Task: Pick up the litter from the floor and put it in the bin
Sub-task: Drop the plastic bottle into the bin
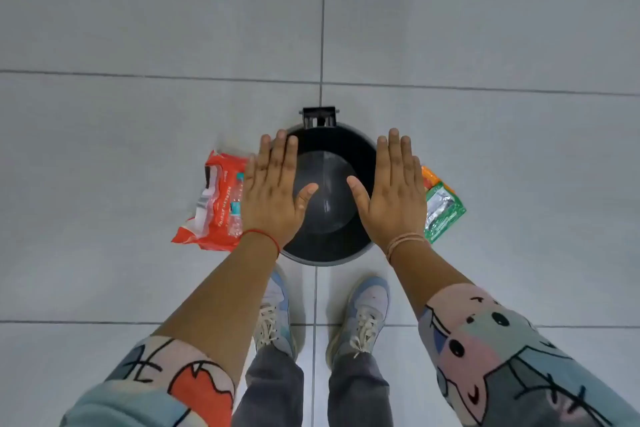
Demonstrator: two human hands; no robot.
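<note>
A round black bin stands on the grey tiled floor right in front of my feet, with its mouth facing up. My left hand hovers flat, palm down, fingers apart, over the bin's left rim and holds nothing. My right hand is spread the same way over the right rim. A crumpled red plastic wrapper lies on the floor left of the bin, partly hidden by my left hand. A green and orange sachet wrapper lies on the floor right of the bin, partly behind my right hand.
My two pale blue sneakers stand just behind the bin. A small black bracket sticks out at the bin's far side. Bare grey floor tiles stretch around on all sides.
</note>
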